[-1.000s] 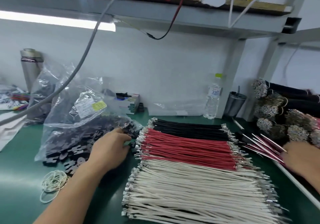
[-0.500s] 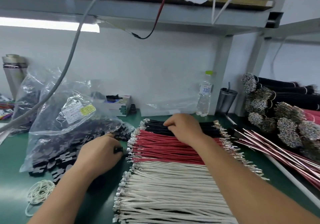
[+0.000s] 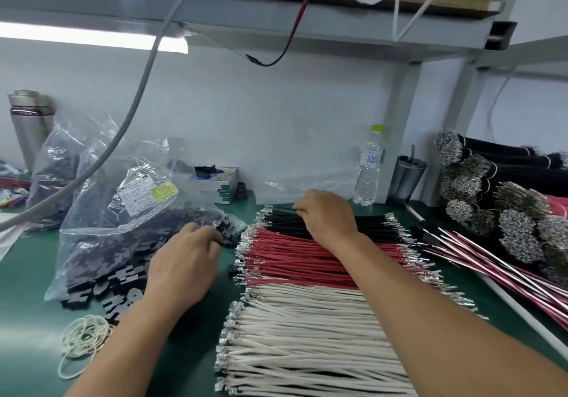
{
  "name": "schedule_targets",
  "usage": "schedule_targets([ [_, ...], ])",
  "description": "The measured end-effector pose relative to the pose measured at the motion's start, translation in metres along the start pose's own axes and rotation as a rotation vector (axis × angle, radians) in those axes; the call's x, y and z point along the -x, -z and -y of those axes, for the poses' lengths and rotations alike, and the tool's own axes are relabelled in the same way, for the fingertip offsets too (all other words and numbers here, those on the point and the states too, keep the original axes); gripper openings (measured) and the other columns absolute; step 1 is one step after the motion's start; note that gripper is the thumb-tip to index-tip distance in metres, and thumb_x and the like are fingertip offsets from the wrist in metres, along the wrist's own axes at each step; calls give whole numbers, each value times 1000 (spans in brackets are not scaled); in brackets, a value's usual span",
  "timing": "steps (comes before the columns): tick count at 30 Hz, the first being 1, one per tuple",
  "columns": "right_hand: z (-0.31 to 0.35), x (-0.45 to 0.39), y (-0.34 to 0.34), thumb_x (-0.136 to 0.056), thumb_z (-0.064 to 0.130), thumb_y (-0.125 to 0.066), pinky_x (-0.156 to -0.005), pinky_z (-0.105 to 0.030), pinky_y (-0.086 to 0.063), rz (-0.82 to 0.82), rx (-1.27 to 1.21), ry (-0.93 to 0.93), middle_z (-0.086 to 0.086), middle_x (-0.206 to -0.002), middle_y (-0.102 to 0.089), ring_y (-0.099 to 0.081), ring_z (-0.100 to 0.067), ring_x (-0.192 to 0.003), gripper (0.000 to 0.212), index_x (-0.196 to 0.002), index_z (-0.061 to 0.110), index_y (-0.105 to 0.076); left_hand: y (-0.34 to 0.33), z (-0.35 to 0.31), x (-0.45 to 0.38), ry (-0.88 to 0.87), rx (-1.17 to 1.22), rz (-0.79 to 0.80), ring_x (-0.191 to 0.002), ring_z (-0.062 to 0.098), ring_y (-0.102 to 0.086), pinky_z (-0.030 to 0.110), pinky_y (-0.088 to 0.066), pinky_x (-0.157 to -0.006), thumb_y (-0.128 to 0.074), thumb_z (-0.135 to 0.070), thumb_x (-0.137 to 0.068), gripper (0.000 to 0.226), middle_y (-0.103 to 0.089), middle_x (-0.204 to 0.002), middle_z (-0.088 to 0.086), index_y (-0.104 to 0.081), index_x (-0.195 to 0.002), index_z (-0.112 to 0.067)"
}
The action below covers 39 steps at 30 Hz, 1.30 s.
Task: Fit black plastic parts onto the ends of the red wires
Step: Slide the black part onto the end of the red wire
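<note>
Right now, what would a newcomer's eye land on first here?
The flat spread of wires mid-table: black wires at the back, red wires in the middle, white wires nearest. The right hand rests on the black row. The left hand reaches into the black plastic parts spilling from a clear bag.

Both forearms are stretched forward; the left hand [image 3: 184, 261] is curled knuckles-up, the right hand [image 3: 327, 215] is bent with fingers tucked under.
</note>
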State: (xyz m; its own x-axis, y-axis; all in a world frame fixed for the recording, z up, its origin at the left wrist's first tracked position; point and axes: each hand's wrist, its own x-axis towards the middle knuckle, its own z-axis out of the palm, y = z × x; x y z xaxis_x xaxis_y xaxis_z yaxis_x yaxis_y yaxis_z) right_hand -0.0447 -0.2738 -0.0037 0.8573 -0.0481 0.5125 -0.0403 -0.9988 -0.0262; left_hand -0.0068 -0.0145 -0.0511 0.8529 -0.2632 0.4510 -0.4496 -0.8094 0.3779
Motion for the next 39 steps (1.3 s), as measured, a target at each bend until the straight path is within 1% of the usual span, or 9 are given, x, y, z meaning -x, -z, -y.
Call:
schedule_targets([
  [5,-5,-2,34,-100,11,-58,-62,-28,-42,-233,-6,115,1,-89,-62,-59,-19,-83,23,-114,21,-74,9,-11,3,156,752,-127,-61,9,-63,29,-55,-54,-56,-17,-104,27,-73,-74,-4,-71,-94,-36],
  [8,-1,16,53,-95,9,-66,-56,-25,-40,-532,-23,198,0,-83,-55,-53,-18,-75,25,-117,17,-74,15,-19,8,166,967,-96,-54,10,-65,19,-55,-52,-73,-14,-95,18,-78,-77,-5,-78,-95,-31],
  [13,19,69,44,-99,20,-62,-55,-29,-49,-636,-139,240,1,-79,-55,-52,-13,-70,17,-104,13,-76,15,-35,18,96,1016,1,-71,15,-74,19,-60,-62,-83,-6,-83,24,-81,-84,-1,-83,-92,-28],
  [18,26,74,51,-95,11,-70,-60,-32,-53,-720,-190,235,-6,-81,-61,-57,-20,-72,13,-104,5,-78,7,-45,23,-3,923,4,-75,13,-72,21,-60,-70,-84,-3,-81,33,-80,-86,-5,-82,-88,-35],
  [22,16,46,101,-96,13,-66,-70,-12,-42,-857,-504,12,-4,-90,-60,-54,-1,-78,18,-110,8,-76,6,-45,24,-39,874,11,-73,9,-70,15,-57,-68,-84,-5,-81,37,-79,-86,-9,-82,-86,-41],
  [24,11,35,126,-94,11,-67,-71,-8,-39,-859,-630,-38,1,-91,-58,-51,4,-77,20,-113,12,-74,6,-46,25,-22,866,16,-71,4,-70,13,-55,-67,-84,-5,-81,35,-79,-85,-11,-81,-89,-39],
  [27,13,36,143,-95,16,-67,-66,-14,-42,-848,-476,164,-2,-86,-58,-50,-5,-73,17,-109,12,-77,7,-48,26,29,885,43,-69,-1,-72,8,-53,-64,-86,-7,-80,32,-79,-81,-14,-80,-89,-36],
  [32,30,72,89,-93,12,-72,-55,-35,-50,-441,-208,357,-1,-83,-55,-52,-18,-73,23,-114,17,-76,11,-50,27,8,891,61,-72,5,-72,12,-55,-66,-87,-9,-78,32,-79,-81,-11,-82,-84,-40],
  [39,29,94,35,-91,32,-71,-62,-14,-39,-309,-353,177,13,-82,-55,-52,-4,-72,12,-98,29,-80,9,-51,28,-36,916,107,-64,7,-66,17,-55,-62,-88,-5,-77,26,-77,-77,0,-83,-85,-29],
])
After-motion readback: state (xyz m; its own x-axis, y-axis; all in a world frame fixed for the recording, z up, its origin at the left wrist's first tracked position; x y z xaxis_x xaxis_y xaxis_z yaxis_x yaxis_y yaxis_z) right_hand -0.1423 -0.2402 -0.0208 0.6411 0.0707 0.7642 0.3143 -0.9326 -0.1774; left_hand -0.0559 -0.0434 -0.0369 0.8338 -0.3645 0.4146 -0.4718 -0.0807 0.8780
